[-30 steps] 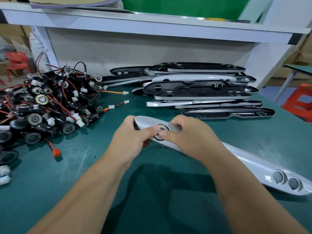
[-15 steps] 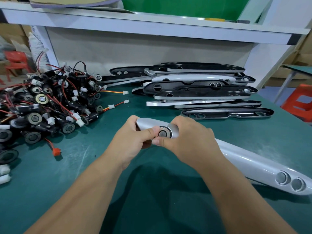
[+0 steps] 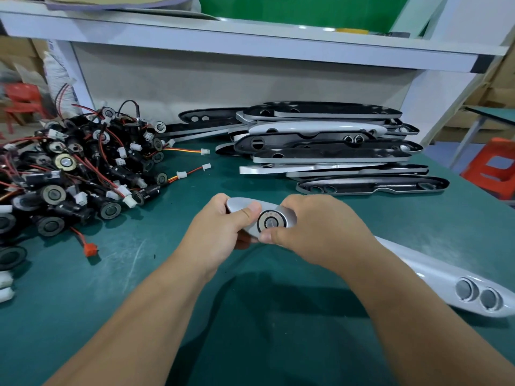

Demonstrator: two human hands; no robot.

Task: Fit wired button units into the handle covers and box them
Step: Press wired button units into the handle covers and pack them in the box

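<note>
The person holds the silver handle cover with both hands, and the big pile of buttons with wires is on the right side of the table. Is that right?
Not quite. The left hand and right hand do hold the silver handle cover, but the head view shows the pile of wired button units on the left side of the table.

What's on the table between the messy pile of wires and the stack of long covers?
In the head view, just two thin wires with white plugs, trailing from the pile of button units over the green mat.
</note>
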